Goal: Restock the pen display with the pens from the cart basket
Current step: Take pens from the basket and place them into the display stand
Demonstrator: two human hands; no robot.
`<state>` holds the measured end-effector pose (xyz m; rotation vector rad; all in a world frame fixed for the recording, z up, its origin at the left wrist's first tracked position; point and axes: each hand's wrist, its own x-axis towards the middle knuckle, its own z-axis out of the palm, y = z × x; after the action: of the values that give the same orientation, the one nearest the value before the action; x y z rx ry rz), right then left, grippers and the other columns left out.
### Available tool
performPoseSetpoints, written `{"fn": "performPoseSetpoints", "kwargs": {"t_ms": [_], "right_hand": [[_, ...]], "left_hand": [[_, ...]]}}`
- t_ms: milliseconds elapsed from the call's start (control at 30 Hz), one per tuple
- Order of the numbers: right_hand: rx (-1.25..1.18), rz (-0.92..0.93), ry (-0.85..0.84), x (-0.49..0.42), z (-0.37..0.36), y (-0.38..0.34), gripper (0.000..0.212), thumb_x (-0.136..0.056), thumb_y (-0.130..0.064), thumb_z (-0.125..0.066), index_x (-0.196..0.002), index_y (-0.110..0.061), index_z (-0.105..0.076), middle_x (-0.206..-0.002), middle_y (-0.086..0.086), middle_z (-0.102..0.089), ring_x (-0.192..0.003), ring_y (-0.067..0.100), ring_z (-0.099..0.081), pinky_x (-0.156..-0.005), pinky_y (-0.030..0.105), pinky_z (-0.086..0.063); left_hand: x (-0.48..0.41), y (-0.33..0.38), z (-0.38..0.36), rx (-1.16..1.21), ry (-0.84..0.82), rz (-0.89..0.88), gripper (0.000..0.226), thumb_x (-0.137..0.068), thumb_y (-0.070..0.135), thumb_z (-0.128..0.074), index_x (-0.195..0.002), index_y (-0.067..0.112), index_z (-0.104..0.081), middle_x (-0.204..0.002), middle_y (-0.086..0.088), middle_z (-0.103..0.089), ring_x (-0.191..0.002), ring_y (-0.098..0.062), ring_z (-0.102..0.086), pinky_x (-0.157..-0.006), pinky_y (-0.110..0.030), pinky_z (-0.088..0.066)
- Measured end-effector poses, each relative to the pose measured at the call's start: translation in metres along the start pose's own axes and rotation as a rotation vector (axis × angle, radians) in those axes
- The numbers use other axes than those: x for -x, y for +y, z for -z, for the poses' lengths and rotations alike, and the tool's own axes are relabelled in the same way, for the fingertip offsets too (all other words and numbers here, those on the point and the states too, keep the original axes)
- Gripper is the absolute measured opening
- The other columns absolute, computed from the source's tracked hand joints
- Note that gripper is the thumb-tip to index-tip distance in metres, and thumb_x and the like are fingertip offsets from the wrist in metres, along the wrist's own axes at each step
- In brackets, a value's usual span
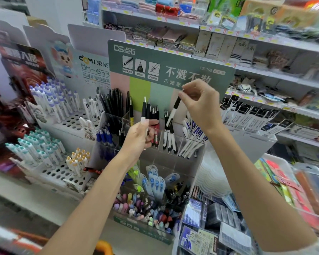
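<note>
A: Entry 1. Right hand?

B: The right hand [201, 105] is up in front of the green header board [173, 57] of the pen display [160, 161], at about 1 o'clock from the left hand [139, 138]. Thumb and fingertips pinch the top end of one black-and-white pen [173, 112]. It's a narrow grip, and the other fingers are loosely curled.

A: Pen attitude?

B: It's tilted, running from the pinch down toward 7 o'clock. The lower end sits just above a clear compartment [168, 142] that holds matching black-and-white pens. I can't tell whether it touches them.

A: Left hand?

B: Its fingers are wrapped round a bundle of pens [143, 115]. The pens stand roughly upright, with their ends sticking out at 12 o'clock above the fist. I can't read the count. The hand is in front of the display's upper row of compartments.

A: Neighbours?

B: Blue pens [103, 137] are at 9 o'clock of the left hand. White pens with blue print [191, 135] lean in the compartment at 3 o'clock of the matching ones. The shelves at the far right are blurred.
</note>
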<state>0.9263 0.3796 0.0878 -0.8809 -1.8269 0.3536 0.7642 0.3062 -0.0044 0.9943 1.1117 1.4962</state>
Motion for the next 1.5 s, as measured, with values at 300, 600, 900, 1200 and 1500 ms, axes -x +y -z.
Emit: {"fn": "performPoseSetpoints", "kwargs": {"t_ms": [300,600,900,1200,1500], "right_hand": [[0.226,-0.032,-0.278,0.009,-0.020,0.015,0.006,-0.085,-0.011,-0.075,-0.090,-0.007,-0.075,-0.080,0.000,-0.070,-0.074,0.010,-0.062,-0.073,0.024,-0.051],[-0.034,-0.062,-0.195,0.008,-0.009,-0.008,0.024,-0.091,-0.015,-0.069,-0.115,-0.012,-0.072,-0.098,-0.001,-0.074,-0.085,0.010,-0.066,-0.080,0.021,-0.054],[-0.263,-0.110,-0.069,0.004,-0.003,-0.017,0.023,-0.083,-0.007,-0.078,-0.100,-0.013,-0.064,-0.085,0.006,-0.073,-0.078,0.017,-0.072,-0.072,0.027,-0.059],[0.089,0.018,-0.123,0.006,-0.005,0.005,0.014,-0.085,-0.011,-0.077,-0.092,-0.004,-0.068,-0.082,0.002,-0.071,-0.074,0.009,-0.067,-0.075,0.025,-0.057],[0.376,0.046,-0.367,0.017,-0.017,0.012,0.019,-0.090,-0.021,-0.072,-0.101,-0.007,-0.078,-0.093,0.010,-0.075,-0.088,0.022,-0.063,-0.084,0.037,-0.051]], "left_hand": [[0.011,0.007,-0.003,0.018,-0.064,0.026,0.026,-0.107,0.021,-0.039,-0.112,0.016,-0.063,-0.072,0.005,-0.056,-0.067,-0.009,-0.051,-0.072,-0.029,-0.052],[0.014,0.010,-0.004,-0.025,-0.122,0.020,0.025,-0.103,0.028,-0.047,-0.119,0.019,-0.065,-0.077,0.005,-0.059,-0.065,-0.010,-0.048,-0.060,-0.022,-0.042],[0.018,0.016,-0.009,0.045,-0.107,0.024,0.027,-0.102,0.031,-0.047,-0.127,0.028,-0.060,-0.103,0.002,-0.074,-0.089,-0.009,-0.069,-0.069,-0.024,-0.057],[0.013,0.012,0.008,-0.011,0.028,-0.042,0.023,-0.105,0.030,-0.044,-0.116,0.024,-0.063,-0.081,0.007,-0.071,-0.069,-0.004,-0.062,-0.062,-0.018,-0.050],[0.009,0.007,0.009,-0.020,-0.061,-0.049,0.024,-0.106,0.024,-0.042,-0.112,0.018,-0.064,-0.063,0.004,-0.047,-0.052,-0.009,-0.031,-0.045,-0.019,-0.023]]}}
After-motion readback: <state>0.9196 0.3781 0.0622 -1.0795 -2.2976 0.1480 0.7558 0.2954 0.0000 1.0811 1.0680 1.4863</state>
